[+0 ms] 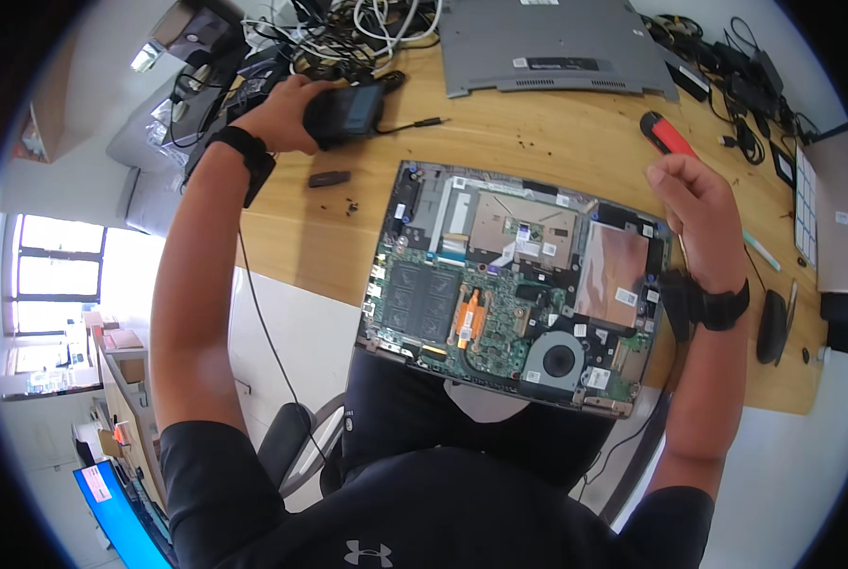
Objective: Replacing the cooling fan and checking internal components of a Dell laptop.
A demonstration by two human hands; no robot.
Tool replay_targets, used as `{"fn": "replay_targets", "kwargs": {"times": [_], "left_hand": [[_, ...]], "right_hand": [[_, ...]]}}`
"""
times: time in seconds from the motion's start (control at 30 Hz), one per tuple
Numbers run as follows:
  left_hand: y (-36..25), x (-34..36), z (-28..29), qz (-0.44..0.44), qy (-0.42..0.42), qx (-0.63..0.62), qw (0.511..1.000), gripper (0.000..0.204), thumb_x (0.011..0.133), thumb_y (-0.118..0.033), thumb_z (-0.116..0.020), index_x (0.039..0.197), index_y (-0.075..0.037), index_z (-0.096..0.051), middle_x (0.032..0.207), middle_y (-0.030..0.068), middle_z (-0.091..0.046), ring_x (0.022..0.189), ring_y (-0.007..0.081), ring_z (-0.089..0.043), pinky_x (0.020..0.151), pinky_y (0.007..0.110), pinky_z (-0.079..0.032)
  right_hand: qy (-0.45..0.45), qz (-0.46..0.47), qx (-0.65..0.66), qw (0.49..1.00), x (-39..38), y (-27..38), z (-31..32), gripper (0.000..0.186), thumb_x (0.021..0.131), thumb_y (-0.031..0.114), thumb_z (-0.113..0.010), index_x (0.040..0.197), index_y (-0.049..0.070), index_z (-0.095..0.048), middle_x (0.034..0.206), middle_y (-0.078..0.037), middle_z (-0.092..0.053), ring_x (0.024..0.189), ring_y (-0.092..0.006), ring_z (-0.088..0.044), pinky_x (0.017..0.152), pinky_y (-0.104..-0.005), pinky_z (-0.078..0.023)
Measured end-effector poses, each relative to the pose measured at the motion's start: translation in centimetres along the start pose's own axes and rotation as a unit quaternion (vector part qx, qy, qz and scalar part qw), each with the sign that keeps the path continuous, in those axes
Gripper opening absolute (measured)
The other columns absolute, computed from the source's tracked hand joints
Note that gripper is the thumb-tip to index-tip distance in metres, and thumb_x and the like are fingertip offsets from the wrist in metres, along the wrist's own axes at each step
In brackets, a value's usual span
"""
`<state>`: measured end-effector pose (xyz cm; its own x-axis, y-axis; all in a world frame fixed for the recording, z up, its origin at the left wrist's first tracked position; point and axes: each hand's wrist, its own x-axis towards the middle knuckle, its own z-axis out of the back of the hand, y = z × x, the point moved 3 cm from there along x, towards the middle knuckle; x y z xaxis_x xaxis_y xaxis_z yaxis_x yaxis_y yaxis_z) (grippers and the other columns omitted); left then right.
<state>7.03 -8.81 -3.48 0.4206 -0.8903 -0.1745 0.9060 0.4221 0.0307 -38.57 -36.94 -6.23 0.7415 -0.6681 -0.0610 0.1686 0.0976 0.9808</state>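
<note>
My left hand point(286, 119) grips a dark handheld device point(348, 109) with a lit screen, on the far left part of the table. My right hand point(694, 213) has its fingers curled at the upper right corner of an opened laptop point(424, 294); what they hold, if anything, I cannot make out. The laptop's circuit board, fan point(557, 362) and orange heat-pipe part point(471, 313) are exposed, and it overhangs the table edge above my legs. A red and black tool point(671, 135) lies just beyond my right hand. A small dark stick point(329, 178) and several screws lie near the laptop.
A grey laptop cover point(552, 38) lies at the back of the wooden table point(291, 247). Tangled cables point(348, 38) and black chargers point(742, 90) crowd the back corners. A white keyboard point(804, 209), a pen point(759, 248) and a dark case point(773, 327) are at the right.
</note>
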Motion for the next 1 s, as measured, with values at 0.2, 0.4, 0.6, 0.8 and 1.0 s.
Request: {"fn": "replay_targets", "kwargs": {"times": [0.2,0.4,0.6,0.8,1.0], "left_hand": [[-1.2,-0.8,0.8,0.017,-0.006,0.002,1.000,0.101,0.059,-0.023,-0.090,0.150,-0.005,-0.049,0.149,0.0223,-0.050,0.145,0.0407,-0.045,0.121,0.044,-0.040],[-4.1,-3.8,3.3,0.018,-0.071,0.044,0.996,0.097,0.062,-0.023,-0.088,0.147,0.001,-0.047,0.144,0.0218,-0.056,0.140,0.0409,-0.051,0.118,0.044,-0.042],[-13.3,-6.7,5.6,-0.157,-0.150,0.000,0.976,0.091,0.064,-0.022,-0.088,0.145,-0.003,-0.049,0.140,0.0216,-0.057,0.133,0.0435,-0.055,0.113,0.045,-0.047],[-22.5,-6.3,4.3,-0.248,-0.173,-0.023,0.953,0.088,0.062,-0.017,-0.086,0.141,-0.001,-0.050,0.133,0.0213,-0.055,0.124,0.0444,-0.058,0.107,0.045,-0.049],[-26.0,-5.3,2.3,-0.228,-0.145,-0.062,0.961,0.086,0.063,-0.019,-0.089,0.138,-0.002,-0.051,0.127,0.0183,-0.056,0.116,0.0424,-0.061,0.099,0.045,-0.052]], "right_hand": [[0.023,0.007,-0.007,1.000,-0.2,0.5,-0.3,0.017,0.099,0.021,-0.075,0.099,0.004,-0.074,0.074,0.011,-0.056,0.064,0.0010,-0.043,0.058,-0.0204,-0.032],[0.119,0.030,-0.037,0.992,-0.2,0.3,-0.9,0.015,0.102,0.017,-0.073,0.101,0.003,-0.074,0.076,0.010,-0.059,0.067,0.0012,-0.046,0.059,-0.0200,-0.035],[0.178,0.047,-0.039,0.982,-0.3,-0.1,-1.5,0.015,0.103,0.016,-0.071,0.104,0.001,-0.073,0.075,0.008,-0.061,0.065,0.0006,-0.053,0.058,-0.0204,-0.041],[0.222,0.022,0.006,0.975,-1.2,1.0,-2.2,0.022,0.101,0.014,-0.072,0.115,-0.002,-0.070,0.084,0.002,-0.070,0.069,-0.0019,-0.061,0.059,-0.0197,-0.047],[0.189,-0.003,-0.030,0.981,-1.7,0.9,-2.8,0.045,0.098,0.016,-0.074,0.135,-0.005,-0.062,0.094,-0.004,-0.074,0.075,-0.0066,-0.068,0.055,-0.0228,-0.052]]}}
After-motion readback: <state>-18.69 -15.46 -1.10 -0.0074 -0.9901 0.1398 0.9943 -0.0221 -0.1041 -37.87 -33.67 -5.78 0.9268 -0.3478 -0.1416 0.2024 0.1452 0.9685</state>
